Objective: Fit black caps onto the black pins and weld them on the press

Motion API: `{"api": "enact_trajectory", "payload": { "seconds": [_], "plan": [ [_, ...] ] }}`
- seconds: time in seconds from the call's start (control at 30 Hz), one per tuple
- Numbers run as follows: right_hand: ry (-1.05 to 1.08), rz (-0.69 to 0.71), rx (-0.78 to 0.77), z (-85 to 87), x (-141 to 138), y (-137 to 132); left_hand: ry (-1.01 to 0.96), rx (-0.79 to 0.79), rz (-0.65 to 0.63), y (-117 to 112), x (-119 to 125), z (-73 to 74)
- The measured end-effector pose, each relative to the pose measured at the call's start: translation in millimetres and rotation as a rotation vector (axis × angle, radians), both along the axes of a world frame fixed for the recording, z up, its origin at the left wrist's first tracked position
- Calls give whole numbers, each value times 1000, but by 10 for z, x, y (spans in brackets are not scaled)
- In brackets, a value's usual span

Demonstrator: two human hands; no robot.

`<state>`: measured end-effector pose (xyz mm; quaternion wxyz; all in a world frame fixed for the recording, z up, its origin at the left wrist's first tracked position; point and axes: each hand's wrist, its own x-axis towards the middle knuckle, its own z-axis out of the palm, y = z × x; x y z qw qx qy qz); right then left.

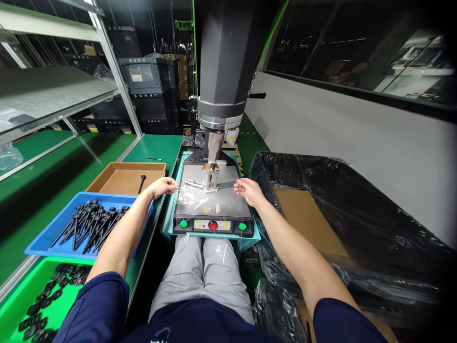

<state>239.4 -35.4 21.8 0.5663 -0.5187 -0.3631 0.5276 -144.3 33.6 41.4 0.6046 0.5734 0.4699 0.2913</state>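
My left hand (164,187) is at the left edge of a grey metal machine plate (228,205), thumb and fingers pinched together. Shiny streaks like clear plastic film (193,199) show beside it; whether the fingers grip this, I cannot tell. On the right, my right hand (249,190) is closed with curled fingers, close to the end of a flat metal bar (226,185); anything in its grasp is hidden. Between the hands a metal fixture (212,176) stands on the plate, with a black knob-like part (213,166) at its top. The press horn (215,145) hangs just above.
Left of the machine are a brown tray (117,178) with one black stemmed part (142,183), a blue tray (46,243) of similar parts and a green tray (14,305) of small black pieces. Green buttons (183,223) and a red button (213,225) line the front. Black plastic sheeting (374,214) covers boxes at right.
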Motion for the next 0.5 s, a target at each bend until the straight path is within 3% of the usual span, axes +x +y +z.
{"api": "enact_trajectory", "payload": {
  "seconds": [0.2,0.3,0.5],
  "plan": [
    [1,-25,-68,155,-13,250,-279,-68,230,128,154,83],
    [4,-55,-98,251,-26,417,-311,-14,339,252,278,110],
    [-71,-53,-89,457,44,836,-320,167,438,585,471,222]
  ]
}}
